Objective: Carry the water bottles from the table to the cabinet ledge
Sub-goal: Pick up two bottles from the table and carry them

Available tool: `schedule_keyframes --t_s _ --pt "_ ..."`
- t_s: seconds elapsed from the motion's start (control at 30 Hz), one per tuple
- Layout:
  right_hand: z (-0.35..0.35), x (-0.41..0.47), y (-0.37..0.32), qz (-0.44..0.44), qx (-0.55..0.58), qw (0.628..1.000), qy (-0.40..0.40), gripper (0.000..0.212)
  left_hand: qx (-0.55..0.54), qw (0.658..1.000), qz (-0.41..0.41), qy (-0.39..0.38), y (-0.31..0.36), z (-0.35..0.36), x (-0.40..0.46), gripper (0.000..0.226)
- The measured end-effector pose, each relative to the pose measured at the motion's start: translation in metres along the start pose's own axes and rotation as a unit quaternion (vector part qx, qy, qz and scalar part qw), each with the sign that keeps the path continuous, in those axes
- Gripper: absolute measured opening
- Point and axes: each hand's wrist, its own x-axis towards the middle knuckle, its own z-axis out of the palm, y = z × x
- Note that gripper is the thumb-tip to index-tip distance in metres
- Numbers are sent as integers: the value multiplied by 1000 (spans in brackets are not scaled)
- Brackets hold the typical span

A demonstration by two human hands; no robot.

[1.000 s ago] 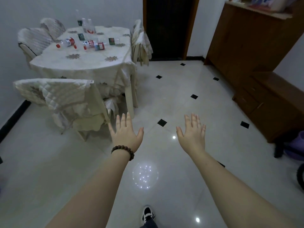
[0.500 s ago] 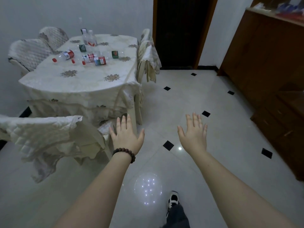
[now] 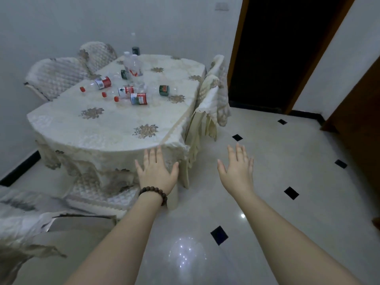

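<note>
I have both hands out in front of me with nothing in them; my left hand [image 3: 157, 171], the one with the bead bracelet [image 3: 154, 191] at the wrist, has its fingers straight and spread, and it shows in front of the near edge of the table [image 3: 107, 128], though I cannot tell whether it touches the cloth; my right hand [image 3: 236, 168] is just as flat and wide, held over the tiled floor [image 3: 267, 161] and apart from everything. The water bottles [image 3: 123, 87] sit toward the far half of the table; several lie on their sides with red caps and red or green labels, and at least two stand upright behind them; all are well out of reach of either hand. The cabinet [image 3: 357, 124] shows only as dark wood at the right edge, and its ledge is out of view, so I cannot say whether any bottle is up there. As far as I can judge, the carrying has hardly begun, or a fresh trip is starting; every bottle I see is on the table and none is in hand; what is left is to reach them, grasp them, and take them across.
</note>
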Motion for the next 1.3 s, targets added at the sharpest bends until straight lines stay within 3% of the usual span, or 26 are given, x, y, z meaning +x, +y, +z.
schedule_keyframes --t_s 0.4,0.83,1.1,1.3 --pt "71 212 -70 -122 21 992 -38 61 15 992 -120 18 -23 29 174 76" --pt "176 455 -190 -207 3 974 -95 61 18 978 -209 23 -79 42 415 76" --pt "217 532 -205 -215 8 966 -143 63 19 973 -232 1 -75 69 482 76" --pt "244 601 -213 -285 -15 940 -187 65 -40 939 -340 25 -57 95 534 87"
